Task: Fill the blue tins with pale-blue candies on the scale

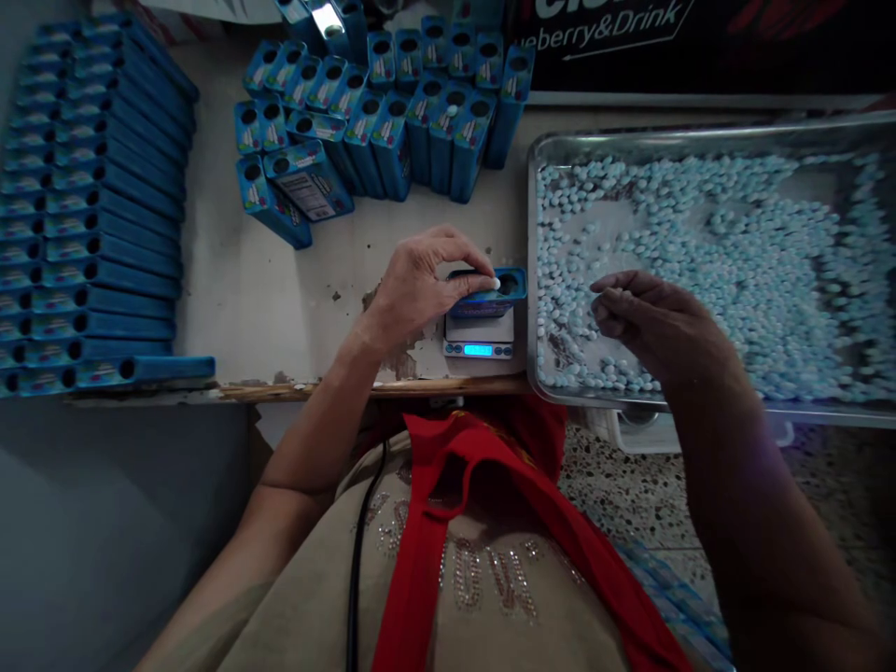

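Note:
A small digital scale [479, 340] with a lit blue display stands at the table's front edge. On it lies a blue tin [505, 287] with a round hole in its top. My left hand [420, 280] rests over the tin and pinches a white candy [497, 283] between thumb and fingertip just beside the hole. My right hand [648, 317] hovers over the metal tray [536, 233] of pale blue candies [735, 271], fingers curled together, seemingly on some candies that I cannot make out.
Several blue tins [392, 112] stand and lie in a cluster at the back of the table. Rows of tins [91, 205] lie stacked at the left. A dark printed box [630, 37] sits behind the tray. The table's front edge is chipped.

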Available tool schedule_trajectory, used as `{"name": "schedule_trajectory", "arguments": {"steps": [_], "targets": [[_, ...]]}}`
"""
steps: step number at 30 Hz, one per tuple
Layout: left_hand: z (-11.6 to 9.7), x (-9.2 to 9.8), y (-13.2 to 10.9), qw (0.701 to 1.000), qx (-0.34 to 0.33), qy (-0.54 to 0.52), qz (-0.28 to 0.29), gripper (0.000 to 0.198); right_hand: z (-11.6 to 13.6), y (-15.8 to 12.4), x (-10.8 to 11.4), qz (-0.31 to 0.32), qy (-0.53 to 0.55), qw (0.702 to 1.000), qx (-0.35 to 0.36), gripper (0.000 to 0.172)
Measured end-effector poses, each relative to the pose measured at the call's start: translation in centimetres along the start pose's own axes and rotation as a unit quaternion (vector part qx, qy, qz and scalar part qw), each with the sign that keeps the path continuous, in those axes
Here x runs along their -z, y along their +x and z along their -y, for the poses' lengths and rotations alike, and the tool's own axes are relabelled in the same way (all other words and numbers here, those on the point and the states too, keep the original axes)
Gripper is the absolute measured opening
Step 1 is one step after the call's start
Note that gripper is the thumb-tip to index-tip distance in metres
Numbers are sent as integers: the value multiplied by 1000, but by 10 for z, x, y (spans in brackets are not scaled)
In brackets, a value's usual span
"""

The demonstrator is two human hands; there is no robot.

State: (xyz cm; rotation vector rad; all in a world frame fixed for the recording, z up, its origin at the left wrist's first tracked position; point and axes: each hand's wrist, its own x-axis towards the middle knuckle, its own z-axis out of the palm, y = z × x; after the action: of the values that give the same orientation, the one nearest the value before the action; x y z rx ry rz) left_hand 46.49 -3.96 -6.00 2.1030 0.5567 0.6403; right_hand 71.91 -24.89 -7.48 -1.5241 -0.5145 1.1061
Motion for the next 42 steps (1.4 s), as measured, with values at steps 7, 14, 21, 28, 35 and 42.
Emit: {"name": "schedule_trajectory", "arguments": {"steps": [7,14,21,28,35,42], "targets": [[-3,-16,11,997,-74,-23,1,17,36,-5,-31,67,-138,985,82,24],[11,17,-13,996,3,-5,-91,12,71,9,-71,175,-384,886,191,20],[24,25,-38,992,46,-40,-115,13,65,9,-77,179,-365,900,160,27],[-6,-19,-18,988,-46,131,64,55,61,34,-66,86,-98,987,91,24],[0,98,-60,965,51,253,-36,44,63,94,-163,209,-105,966,111,34],[53,310,-130,913,244,311,-104,47,87,116,-328,214,-545,751,304,52]]}}
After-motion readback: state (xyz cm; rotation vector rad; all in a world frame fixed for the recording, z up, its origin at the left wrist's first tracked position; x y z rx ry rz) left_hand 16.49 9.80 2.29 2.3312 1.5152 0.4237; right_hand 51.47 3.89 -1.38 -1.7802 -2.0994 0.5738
